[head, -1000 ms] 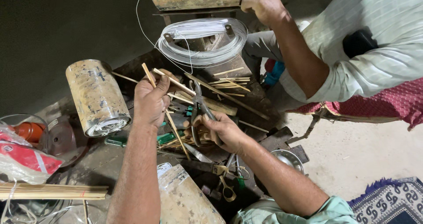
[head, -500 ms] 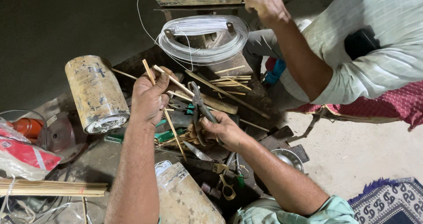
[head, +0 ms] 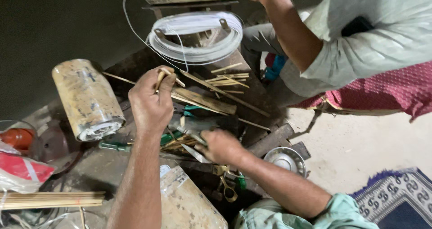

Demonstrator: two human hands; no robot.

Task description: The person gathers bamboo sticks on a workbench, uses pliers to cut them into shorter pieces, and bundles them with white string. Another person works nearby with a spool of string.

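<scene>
My left hand (head: 150, 100) is closed around a thin bamboo stick (head: 160, 77) that stands upright above a cluttered work surface. My right hand (head: 220, 145) sits just right of and below it, gripping a metal blade tool (head: 194, 153) whose tip points left over a pile of split bamboo strips (head: 180, 143). More flat bamboo strips (head: 211, 102) lie behind both hands.
A coil of white wire (head: 198, 37) hangs at the top. A dirty cylinder (head: 87, 98) lies left, another (head: 189, 206) below. Another person's arm (head: 288, 31) reaches in top right. Scissors (head: 227, 188), a metal bowl (head: 285, 159), a stick bundle (head: 49, 199) and a patterned mat (head: 396, 197) are nearby.
My left hand has shifted its grip, with less of the stick showing above the fist. My right hand dropped lower, the blade now pointing left over the strips.
</scene>
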